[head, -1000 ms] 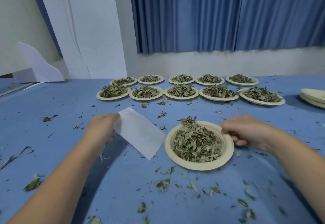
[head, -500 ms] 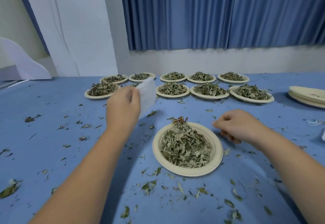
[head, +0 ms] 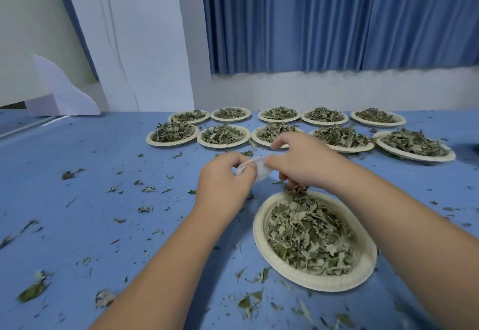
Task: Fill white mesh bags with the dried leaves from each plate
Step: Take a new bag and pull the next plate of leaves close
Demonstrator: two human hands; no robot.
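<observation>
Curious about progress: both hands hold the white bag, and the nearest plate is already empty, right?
No: the left hand and right hand do hold the white bag, but the head view shows the nearest plate full of dried leaves.

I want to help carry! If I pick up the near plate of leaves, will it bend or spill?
Probably light: the plate looks like thin paper, so it may flex at one edge. Its dried leaves lie heaped loose, so tilting would likely spill some.

Bare forearms (head: 166, 265), left hand (head: 225, 184), right hand (head: 303, 163)
</observation>
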